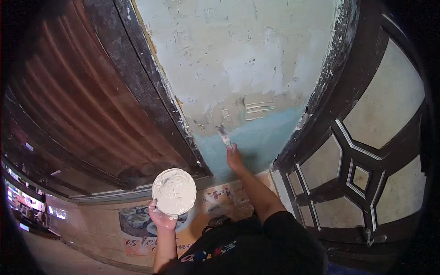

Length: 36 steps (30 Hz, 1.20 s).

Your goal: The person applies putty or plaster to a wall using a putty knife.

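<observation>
My left hand (164,216) holds up a round white tub of cream-coloured putty (175,190), its thumb at the rim and the other fingers hidden beneath. The putty surface is uneven and looks wet. In my right hand (234,158) is a putty knife (224,136), its blade against or very close to the wall (256,55). Around the blade the wall carries fresh beige smears, with a thicker ridged patch of putty (259,108) to the right. Above, the wall is whitish and patchy; below, a pale blue painted band (247,130) shows.
A dark wooden frame with a brown curtain (91,105) fills the left. On the right stands a dark door with pale panels (385,105) and a latch (369,237). A printed banner (137,243) lies below, near the tub. Putty-splashed frame edges (316,96) border the wall.
</observation>
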Motion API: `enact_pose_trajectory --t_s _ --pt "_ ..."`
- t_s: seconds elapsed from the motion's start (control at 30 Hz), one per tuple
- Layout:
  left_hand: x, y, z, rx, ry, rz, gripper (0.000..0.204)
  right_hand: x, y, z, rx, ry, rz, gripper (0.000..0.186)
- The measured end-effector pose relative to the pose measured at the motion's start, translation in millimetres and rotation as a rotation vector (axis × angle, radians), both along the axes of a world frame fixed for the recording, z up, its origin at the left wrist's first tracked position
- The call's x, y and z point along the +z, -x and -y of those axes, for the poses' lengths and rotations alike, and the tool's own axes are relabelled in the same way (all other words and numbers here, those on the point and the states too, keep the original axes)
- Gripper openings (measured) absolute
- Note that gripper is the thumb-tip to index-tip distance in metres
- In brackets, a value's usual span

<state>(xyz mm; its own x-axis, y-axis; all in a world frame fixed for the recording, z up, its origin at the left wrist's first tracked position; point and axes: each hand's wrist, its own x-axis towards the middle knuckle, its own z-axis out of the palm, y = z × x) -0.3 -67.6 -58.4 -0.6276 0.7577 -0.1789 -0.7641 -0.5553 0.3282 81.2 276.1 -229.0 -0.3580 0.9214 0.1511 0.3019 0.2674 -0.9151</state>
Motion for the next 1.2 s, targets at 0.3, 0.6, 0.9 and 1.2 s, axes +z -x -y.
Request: enact_pose_trajectory --t_s 0.3,0.6,0.9,1.2 --pt "-2.5 4.1 -1.6 0.045 0.065 -0.001 0.059 30.7 3.1 26.0 0.05 -0.281 -0.101 0.034" --pt "7.6 0.4 -13.2 -0.026 -0.008 -0.018 0.059 -53.1 -19.5 32.9 0.012 0.022 0.054 0.039" --pt "-2.9 5.3 -18.5 -0.062 0.03 -0.009 0.059 79.1 -5.0 -4.7 0.009 -0.164 -0.155 0.032" --pt "1.5 -0.8 -27.7 -0.137 -0.009 0.02 0.056 -53.6 -69.6 23.7 -0.094 0.048 0.086 0.045"
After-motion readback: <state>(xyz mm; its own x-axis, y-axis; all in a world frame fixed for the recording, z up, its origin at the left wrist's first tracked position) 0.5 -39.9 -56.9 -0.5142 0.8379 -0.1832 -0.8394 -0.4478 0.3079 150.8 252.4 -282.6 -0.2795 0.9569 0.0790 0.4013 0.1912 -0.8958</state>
